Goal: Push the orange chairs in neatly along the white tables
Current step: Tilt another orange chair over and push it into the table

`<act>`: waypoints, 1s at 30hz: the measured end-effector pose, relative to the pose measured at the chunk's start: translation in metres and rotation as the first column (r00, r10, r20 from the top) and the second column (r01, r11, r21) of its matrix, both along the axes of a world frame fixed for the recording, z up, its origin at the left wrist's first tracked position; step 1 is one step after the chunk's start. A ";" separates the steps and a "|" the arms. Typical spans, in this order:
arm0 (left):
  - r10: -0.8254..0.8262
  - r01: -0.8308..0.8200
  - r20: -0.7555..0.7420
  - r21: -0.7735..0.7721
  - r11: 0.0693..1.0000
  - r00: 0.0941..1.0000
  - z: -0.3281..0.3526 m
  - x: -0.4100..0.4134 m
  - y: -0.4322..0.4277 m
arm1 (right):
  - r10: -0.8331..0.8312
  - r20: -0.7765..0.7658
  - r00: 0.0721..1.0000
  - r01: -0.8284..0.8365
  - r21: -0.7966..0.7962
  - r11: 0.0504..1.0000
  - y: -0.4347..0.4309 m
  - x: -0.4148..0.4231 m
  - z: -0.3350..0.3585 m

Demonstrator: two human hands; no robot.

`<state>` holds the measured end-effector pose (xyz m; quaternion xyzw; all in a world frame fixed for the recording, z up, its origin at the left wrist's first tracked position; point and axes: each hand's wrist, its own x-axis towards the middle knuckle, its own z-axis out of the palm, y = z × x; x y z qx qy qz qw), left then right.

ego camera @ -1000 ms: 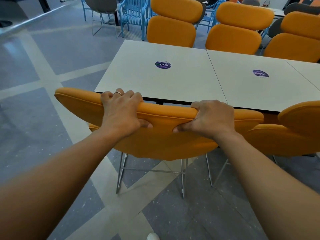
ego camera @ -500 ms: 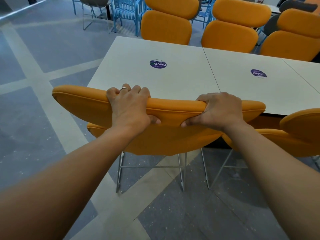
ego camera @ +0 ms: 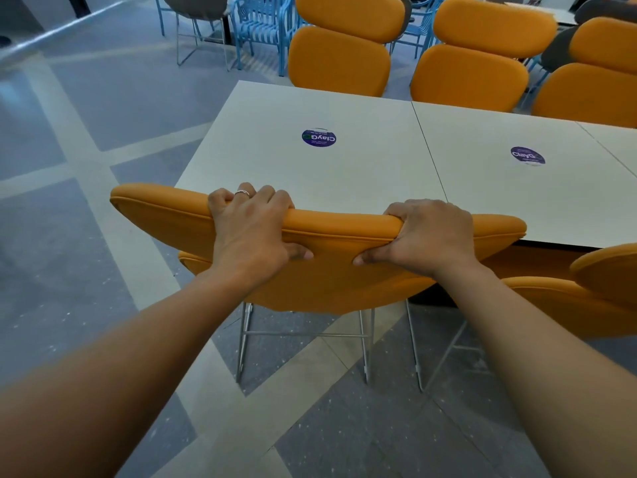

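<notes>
Both hands grip the top edge of the nearest orange chair (ego camera: pixel 337 270). The left hand (ego camera: pixel 251 232) curls its fingers over the far side of the backrest with the thumb pressed into the near face, and a ring (ego camera: pixel 242 192) shows on one finger. The right hand (ego camera: pixel 427 232) holds the same edge just to the right in the same way, fingers wrapped over and thumb underneath.

The chair's backrest meets the near edge of the left white table (ego camera: pixel 293 160), and its thin metal legs (ego camera: pixel 303 334) stand on the floor below. A second orange chair (ego camera: pixel 586 298) sits just beside it on the right, also at the table edge.

The matte white tops stand edge to edge in a row: the left table, a middle table (ego camera: pixel 499 201) and a corner of a third table (ego camera: pixel 617 139) at far right. A round purple sticker (ego camera: pixel 319 138) lies on the left table, another sticker (ego camera: pixel 527 155) on the middle one.

Along the far side, three orange chairs (ego camera: pixel 339 60) (ego camera: pixel 472 74) (ego camera: pixel 593 88) stand close against the tables. Behind them are blue slatted chairs (ego camera: pixel 262 25) and a grey chair (ego camera: pixel 196 8). The floor (ego camera: pixel 86 253) is speckled blue-grey, crossed by pale bands (ego camera: pixel 79 132).
</notes>
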<state>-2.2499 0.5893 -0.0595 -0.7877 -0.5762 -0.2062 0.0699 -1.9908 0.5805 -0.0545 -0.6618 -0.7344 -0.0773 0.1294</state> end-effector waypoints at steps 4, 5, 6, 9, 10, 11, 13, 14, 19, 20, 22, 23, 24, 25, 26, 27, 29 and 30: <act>0.011 -0.011 -0.021 -0.022 1.000 1.000 0.000 0.002 -0.006 | 0.006 -0.002 1.000 -0.006 0.010 1.000 -0.006 0.002 0.000; 0.013 -0.013 -0.023 -0.034 0.999 1.000 0.000 0.002 -0.006 | 0.002 0.004 1.000 -0.003 0.008 1.000 -0.007 0.001 0.000; 0.015 -0.016 -0.025 -0.046 0.999 1.000 0.000 0.002 -0.007 | 0.002 0.009 1.000 -0.002 0.005 1.000 -0.007 0.001 0.001; 0.022 -0.025 -0.032 -0.075 0.997 0.999 0.000 0.002 -0.010 | 0.017 0.006 1.000 -0.017 -0.004 1.000 -0.008 0.001 0.000; 0.017 -0.020 -0.034 -0.078 0.997 0.999 -0.001 0.002 -0.011 | 0.026 0.003 1.000 -0.026 -0.006 1.000 -0.008 0.001 0.000; 0.009 -0.012 -0.036 -0.082 0.997 0.999 -0.001 0.001 -0.012 | 0.034 0.001 0.999 -0.034 -0.007 0.999 -0.008 0.002 -0.001; -0.014 0.010 -0.041 -0.106 0.994 0.999 0.002 -0.002 -0.013 | 0.046 0.002 0.999 -0.046 -0.010 0.999 -0.009 0.002 0.000; -0.027 0.022 -0.039 -0.128 0.992 0.999 0.003 -0.004 -0.013 | 0.052 -0.002 0.999 -0.052 -0.015 0.999 -0.010 0.002 0.001; -0.067 0.085 0.081 -0.247 0.965 0.994 0.018 -0.014 -0.017 | 0.059 -0.225 0.973 -0.078 -0.077 0.994 -0.014 -0.004 0.011; -0.065 0.098 0.136 -0.255 0.962 0.989 0.023 -0.017 -0.018 | 0.034 -0.294 0.955 -0.066 -0.099 0.993 -0.013 -0.006 0.015; -0.057 0.115 0.231 -0.244 0.963 0.971 0.033 -0.026 -0.016 | -0.012 -0.415 0.910 -0.052 -0.143 0.988 -0.009 -0.011 0.021; -0.048 0.112 0.263 -0.234 0.966 0.964 0.038 -0.032 -0.013 | -0.030 -0.472 0.881 -0.052 -0.160 0.986 -0.006 -0.015 0.024; -0.037 0.105 0.285 -0.226 0.968 0.958 0.043 -0.039 -0.010 | -0.044 -0.530 0.847 -0.057 -0.172 0.983 -0.003 -0.019 0.027; -0.027 0.096 0.297 -0.221 0.971 0.955 0.048 -0.047 -0.007 | -0.053 -0.583 0.811 -0.064 -0.178 0.982 0.001 -0.024 0.030; -0.021 0.090 0.302 -0.216 0.972 0.953 0.052 -0.055 -0.003 | -0.058 -0.623 0.780 -0.074 -0.183 0.980 0.004 -0.030 0.033; -0.014 0.081 0.298 -0.212 0.974 0.955 0.056 -0.065 0.002 | -0.061 -0.652 0.756 -0.085 -0.190 0.978 0.009 -0.037 0.036; -0.005 0.067 0.290 -0.207 0.976 0.957 0.060 -0.089 0.012 | -0.062 -0.678 0.732 -0.110 -0.207 0.972 0.021 -0.057 0.040; -0.001 0.064 0.288 -0.208 0.976 0.958 0.060 -0.102 0.017 | -0.061 -0.679 0.732 -0.119 -0.214 0.970 0.027 -0.068 0.041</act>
